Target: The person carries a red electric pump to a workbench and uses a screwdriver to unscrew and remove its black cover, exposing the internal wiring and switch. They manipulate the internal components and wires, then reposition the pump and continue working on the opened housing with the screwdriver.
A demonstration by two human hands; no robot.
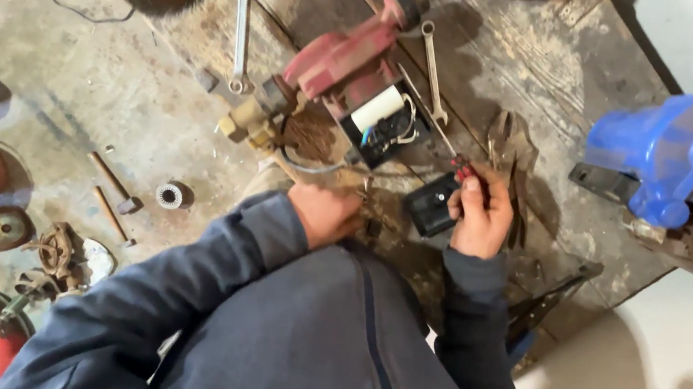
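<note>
The right hand [482, 213] pinches a screwdriver [444, 145] aimed eleven o'clock at the pump [343, 72]; the left hand [323, 212], fingers curled, steadies; a slip could nick wires.

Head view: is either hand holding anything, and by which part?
The right hand grips a thin red-handled screwdriver by its handle. The left hand rests on the worn wooden bench near the red pump motor; whether it holds anything cannot be told.

We count two combination wrenches [241, 27] on the bench, one red pump [340, 62], one blue vise [683, 148], two hammers [115, 187] on the floor.
</note>
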